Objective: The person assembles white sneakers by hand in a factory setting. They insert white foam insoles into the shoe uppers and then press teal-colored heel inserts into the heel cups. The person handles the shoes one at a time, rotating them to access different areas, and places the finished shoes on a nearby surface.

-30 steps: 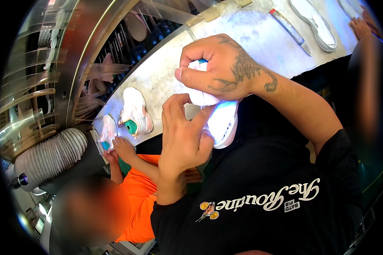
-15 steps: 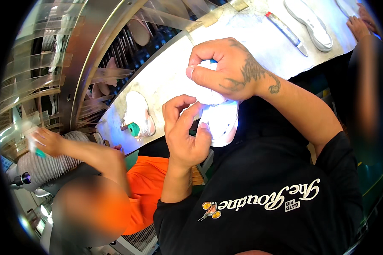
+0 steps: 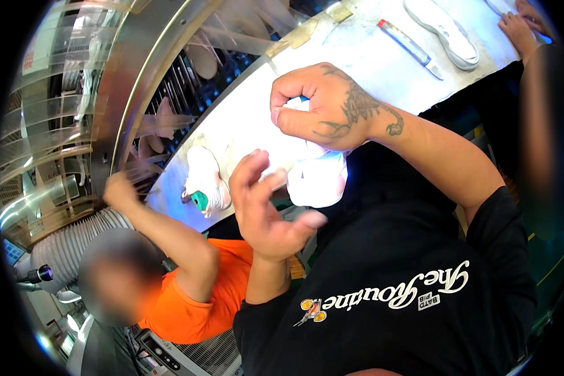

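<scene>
White and glaring, a shoe (image 3: 318, 182) is clasped in the grip of the right hand (image 3: 326, 106) at the tabletop (image 3: 244, 125); beside it, the left hand (image 3: 262, 222) spreads, released. Keeping the shoe steady should help finger work.

White script lettering (image 3: 395, 289) runs across the chest of the black T-shirt (image 3: 382, 341), upside down in this view. Toward that shirt's neck, just beside the script, is a small white block (image 3: 429, 302) bearing two short rows of dark capitals.
</scene>
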A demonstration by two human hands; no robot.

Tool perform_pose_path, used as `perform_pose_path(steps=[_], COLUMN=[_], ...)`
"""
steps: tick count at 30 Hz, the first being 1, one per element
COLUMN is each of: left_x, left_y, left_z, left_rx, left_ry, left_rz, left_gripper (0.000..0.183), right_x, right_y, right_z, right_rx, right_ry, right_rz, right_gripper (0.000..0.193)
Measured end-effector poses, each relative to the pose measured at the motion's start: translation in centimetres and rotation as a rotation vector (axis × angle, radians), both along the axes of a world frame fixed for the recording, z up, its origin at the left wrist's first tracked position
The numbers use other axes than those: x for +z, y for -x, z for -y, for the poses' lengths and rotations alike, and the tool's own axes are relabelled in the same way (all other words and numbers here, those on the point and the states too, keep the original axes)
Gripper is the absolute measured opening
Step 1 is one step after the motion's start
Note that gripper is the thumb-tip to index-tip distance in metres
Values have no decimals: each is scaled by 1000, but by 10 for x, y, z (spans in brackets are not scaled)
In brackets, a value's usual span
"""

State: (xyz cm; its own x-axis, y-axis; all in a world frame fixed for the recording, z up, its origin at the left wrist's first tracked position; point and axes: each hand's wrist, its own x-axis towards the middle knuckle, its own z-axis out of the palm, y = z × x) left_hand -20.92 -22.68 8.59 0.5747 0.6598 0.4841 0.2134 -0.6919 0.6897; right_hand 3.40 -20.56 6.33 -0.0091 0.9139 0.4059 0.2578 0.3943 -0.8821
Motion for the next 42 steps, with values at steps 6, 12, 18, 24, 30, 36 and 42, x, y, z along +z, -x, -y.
perform_pose_path(steps=[6, 12, 18, 24, 30, 36, 42], left_x=[-22, -39, -36, -39, -32, -34, -32], left_y=[-17, -10, -23, -33, -30, -33, -30], left_z=[-36, -62, -74, -68, -53, -41, -26], left_rx=[-197, -141, -222, -254, -232, -300, -291], left_ry=[-205, -160, -193, -66, 16, 225, 312], left_rz=[-3, 67, 125, 204, 167, 268, 289], left_gripper=[57, 71, 81, 82, 77, 71, 66], right_x=[-4, -22, -24, -7, 1, 6, 1], right_y=[-1, -12, 10, 1, -2, 1, 0], right_z=[-4, 50, 58, 63, 69, 73, 79], right_rx=[-6, -17, -183, -75, -73, -107, -104], right_ry=[-59, -290, -351, -231, -217, -229, -260], right_rz=[-203, 11, 181, 153, 165, 198, 194], right_gripper=[46, 92, 74, 49, 46, 44, 48])
